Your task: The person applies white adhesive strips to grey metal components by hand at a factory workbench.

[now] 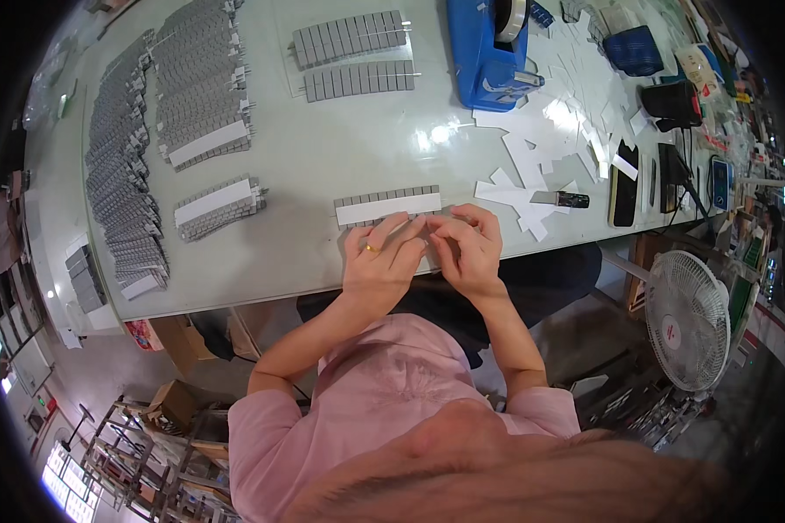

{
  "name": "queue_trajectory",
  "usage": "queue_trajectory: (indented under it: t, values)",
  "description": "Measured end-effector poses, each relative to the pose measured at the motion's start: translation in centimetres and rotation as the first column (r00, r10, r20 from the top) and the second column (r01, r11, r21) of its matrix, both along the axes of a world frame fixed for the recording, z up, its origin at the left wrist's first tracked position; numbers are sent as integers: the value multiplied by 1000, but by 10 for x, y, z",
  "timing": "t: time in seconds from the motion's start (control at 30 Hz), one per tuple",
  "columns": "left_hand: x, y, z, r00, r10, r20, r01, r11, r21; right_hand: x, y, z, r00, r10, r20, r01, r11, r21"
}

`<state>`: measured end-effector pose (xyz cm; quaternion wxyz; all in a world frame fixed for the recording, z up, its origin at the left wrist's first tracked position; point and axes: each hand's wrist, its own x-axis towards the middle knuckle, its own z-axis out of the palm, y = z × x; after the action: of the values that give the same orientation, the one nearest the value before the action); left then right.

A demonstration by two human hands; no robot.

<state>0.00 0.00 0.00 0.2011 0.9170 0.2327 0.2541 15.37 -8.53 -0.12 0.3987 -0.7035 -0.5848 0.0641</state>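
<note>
A short row of grey blocks [388, 193] with a white strip [375, 210] along it lies near the front edge of the table. My left hand [382, 266], a ring on one finger, is curled over its near side with fingertips touching the strip. Close beside it, my right hand [469, 248] is at the row's right end, thumb and fingers bent together in a pinch. Whatever may be between those fingertips is too small to make out. The fingers of both hands nearly meet and cover the near right part of the row.
Stacked grey block rows [205, 87] fill the left, with a smaller stack [218, 207] nearer. Two more rows [358, 80] lie at the back. A blue tape dispenser [488, 74], white paper scraps [523, 187], a black-handled blade [571, 200] and phones lie right. A fan [687, 321] stands beside the table.
</note>
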Motion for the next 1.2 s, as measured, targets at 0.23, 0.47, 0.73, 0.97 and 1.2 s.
queue_trajectory:
  t: [0.23, 0.47, 0.73, 0.97, 1.2]
  values:
    - [2, 1, 5, 1000, -4, -24, 3, 1000, -5, 2, -1, -2, 1000, -11, 21, 11, 1000, 5]
    - [2, 1, 3, 1000, 3, -13, -3, 1000, 1, 2, -1, -1, 999, -6, 40, 6, 1000, 10]
    - [-30, 11, 18, 991, 129, -26, -132, 965, -227, 4, -3, 12, 993, -52, -109, 53, 999, 4]
    - [-62, 20, 8, 956, 289, 48, -275, 940, -200, -9, 4, 16, 993, -8, -116, 7, 1000, -6]
    - [-56, 11, -1, 978, 210, 14, -210, 978, -8, -40, 21, 13, 996, 81, -31, -82, 997, -11]
